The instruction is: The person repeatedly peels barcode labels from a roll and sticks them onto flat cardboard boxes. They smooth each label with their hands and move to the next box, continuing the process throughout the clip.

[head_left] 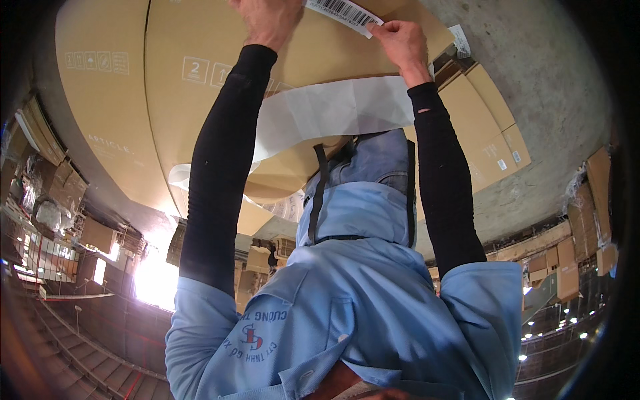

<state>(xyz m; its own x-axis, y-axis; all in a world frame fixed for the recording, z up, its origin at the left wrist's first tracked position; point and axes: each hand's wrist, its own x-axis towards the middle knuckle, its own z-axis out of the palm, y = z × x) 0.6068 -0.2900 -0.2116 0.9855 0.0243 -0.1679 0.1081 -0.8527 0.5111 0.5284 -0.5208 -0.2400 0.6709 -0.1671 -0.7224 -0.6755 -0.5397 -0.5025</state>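
Note:
A white barcode label (341,13) lies at or just above the top of a large brown cardboard box (200,33). My right hand (403,48) pinches the label's right end between thumb and fingers. At the upper edge my left hand (270,21) is over the box, near the label's left end; its fingers are cut off by the picture's edge. A long whitish paper strip (333,107) hangs in a curve below both hands, running from beside my right wrist behind my left forearm. Whether the strip joins the label cannot be seen.
More flat cardboard boxes (477,123) lie at the right on the grey concrete floor (533,87). A small white paper tag (460,41) is by the box's right corner. Cardboard and plastic wrap (53,217) are stacked at the far left, with more cardboard (570,267) at the right.

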